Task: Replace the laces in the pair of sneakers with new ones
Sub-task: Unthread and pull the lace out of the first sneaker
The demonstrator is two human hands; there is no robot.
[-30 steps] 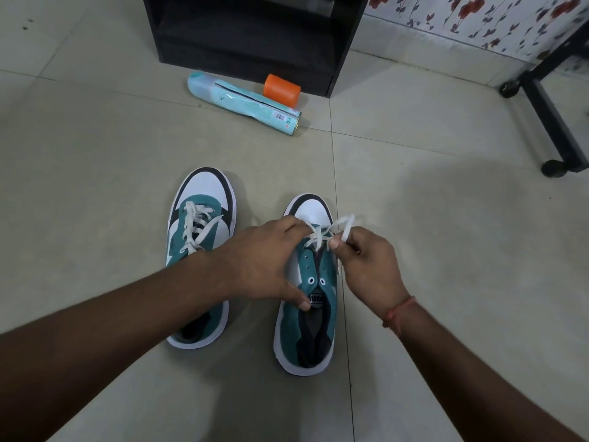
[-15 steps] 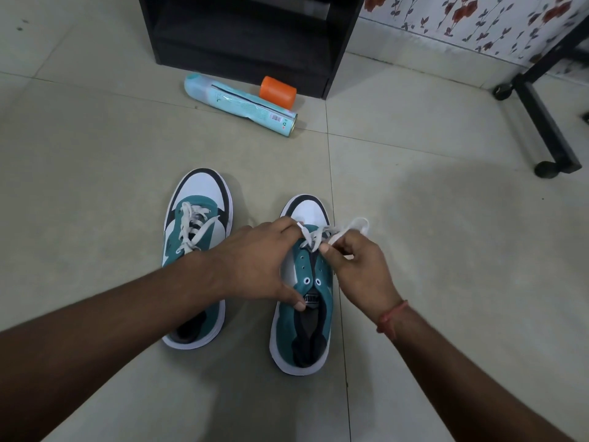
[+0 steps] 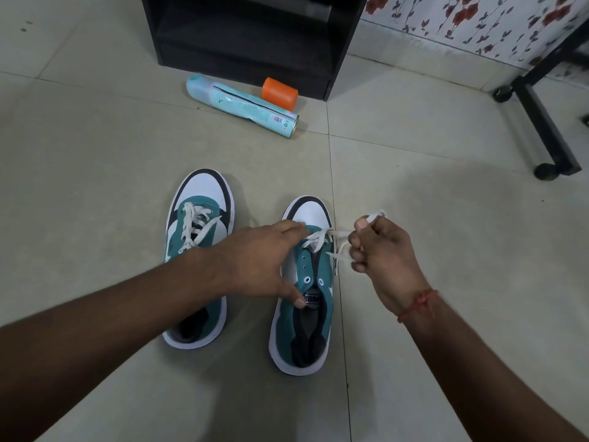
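Two teal, white and black sneakers stand side by side on the tiled floor, toes pointing away from me. The left sneaker (image 3: 199, 237) has a white lace through its front eyelets. The right sneaker (image 3: 306, 314) has a white lace (image 3: 322, 239) only at the front eyelets; the lower eyelets are bare. My left hand (image 3: 255, 260) rests on the right sneaker's left side, thumb at the tongue label, fingers near the front eyelets. My right hand (image 3: 382, 253) is to the right of that shoe, fingers curled round the lace, which runs taut from the eyelets.
A light blue spray can (image 3: 242, 105) lies on the floor beyond the shoes, with an orange cap (image 3: 279, 92) behind it. A black cabinet (image 3: 251, 39) stands at the back. A black wheeled stand leg (image 3: 541, 122) is at the right.
My right hand has pulled away to the right of the shoe, drawing the lace out from the front eyelets. My left hand has stayed on the sneaker.
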